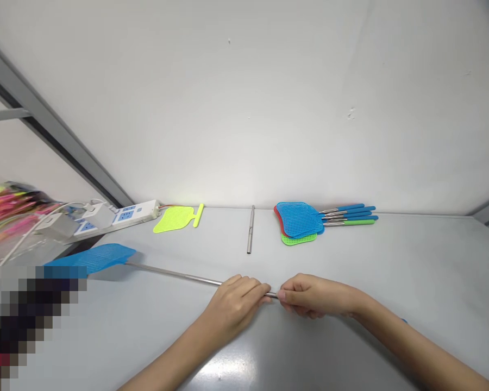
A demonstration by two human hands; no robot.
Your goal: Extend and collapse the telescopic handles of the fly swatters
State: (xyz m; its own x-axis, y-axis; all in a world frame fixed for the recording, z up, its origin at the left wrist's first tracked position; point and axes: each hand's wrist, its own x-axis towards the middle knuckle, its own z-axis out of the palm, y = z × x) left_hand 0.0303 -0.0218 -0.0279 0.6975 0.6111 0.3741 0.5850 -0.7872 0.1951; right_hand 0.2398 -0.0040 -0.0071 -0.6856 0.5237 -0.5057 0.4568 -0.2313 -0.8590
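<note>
A fly swatter with a blue mesh head (110, 257) and a thin metal rod (171, 272) stretches from the left toward my hands. My left hand (240, 296) is closed over the rod from above. Just to its right, my right hand (307, 293) pinches the rod near its right end, thumb on top. A short stretch of bare metal shows between the two hands. Whatever lies inside my right fist is hidden. Beyond my hands, a loose metal tube (250, 231) lies on the grey table (411, 260).
Stacked swatters (299, 220) with blue and green handles lie at the back right. A yellow-green swatter head and separate-looking handle piece (175, 218) lie at the back left. A power strip (136, 212) with plugs and a bagged colourful pile (14, 217) occupy the left. A white wall (244, 108) stands behind.
</note>
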